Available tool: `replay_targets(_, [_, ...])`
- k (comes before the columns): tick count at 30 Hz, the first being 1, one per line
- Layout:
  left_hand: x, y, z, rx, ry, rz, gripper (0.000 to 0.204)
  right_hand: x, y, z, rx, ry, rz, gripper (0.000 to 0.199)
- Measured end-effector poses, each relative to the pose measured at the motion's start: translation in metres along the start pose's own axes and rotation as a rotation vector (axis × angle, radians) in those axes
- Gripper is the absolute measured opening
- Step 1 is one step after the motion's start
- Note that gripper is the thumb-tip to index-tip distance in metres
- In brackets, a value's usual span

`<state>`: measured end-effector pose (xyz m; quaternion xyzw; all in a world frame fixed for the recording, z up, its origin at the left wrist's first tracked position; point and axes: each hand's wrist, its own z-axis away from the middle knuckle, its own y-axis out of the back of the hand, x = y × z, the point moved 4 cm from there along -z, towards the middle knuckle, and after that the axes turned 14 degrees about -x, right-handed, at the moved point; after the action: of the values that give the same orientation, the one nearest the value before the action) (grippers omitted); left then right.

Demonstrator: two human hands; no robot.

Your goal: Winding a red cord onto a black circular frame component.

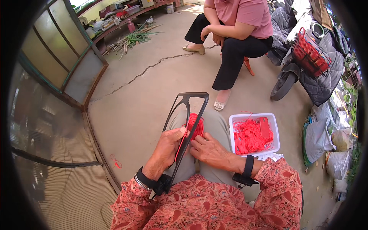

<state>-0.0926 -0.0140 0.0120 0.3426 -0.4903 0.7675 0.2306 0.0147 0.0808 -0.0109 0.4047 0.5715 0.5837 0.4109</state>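
A long black frame with a curved inner bar [185, 99] stands tilted over my lap, its lower end near my left wrist. My left hand [168, 147] is closed around the frame's left side, thumb up, with a strand of red cord running past it. A bundle of red cord [196, 124] sits at the middle of the frame, partly hidden by the frame's right bar. My right hand [211, 151] has its fingers curled against the lower right of this bundle, pinching the cord; its fingertips are partly hidden.
Beside my right knee stands a white plastic tub [277, 142] holding tangled red cord and a red rectangular object [264, 127]. A person in a pink top [245, 19] sits opposite. A glazed metal door [50, 50] is at left; a covered vehicle with a red basket [311, 53] is at right.
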Motion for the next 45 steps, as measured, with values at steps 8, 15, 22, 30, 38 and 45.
replay_targets(8, [0.009, 0.002, 0.007, -0.029, -0.023, -0.011, 0.033, 0.000, 0.015, -0.008, -0.118, 0.009, 0.208, 0.030])
replay_targets(15, [0.015, 0.007, 0.008, -0.066, -0.071, 0.021, 0.033, 0.004, 0.015, -0.019, -0.050, 0.083, 0.302, 0.023])
replay_targets(22, [0.013, 0.005, 0.006, -0.039, -0.076, 0.080, 0.033, 0.014, 0.053, 0.011, 0.015, 0.149, -0.254, 0.021])
replay_targets(30, [0.000, 0.002, -0.005, -0.031, 0.002, 0.072, 0.030, 0.030, 0.077, 0.116, 0.872, -0.480, -1.157, 0.025])
replay_targets(38, [-0.013, -0.010, -0.008, 0.033, 0.067, 0.037, 0.025, 0.043, 0.041, 0.206, 1.531, 0.366, -2.067, 0.022])
replay_targets(45, [-0.024, -0.014, -0.017, -0.036, 0.042, -0.029, 0.019, 0.046, 0.005, 0.232, 1.529, -0.455, -1.904, 0.021])
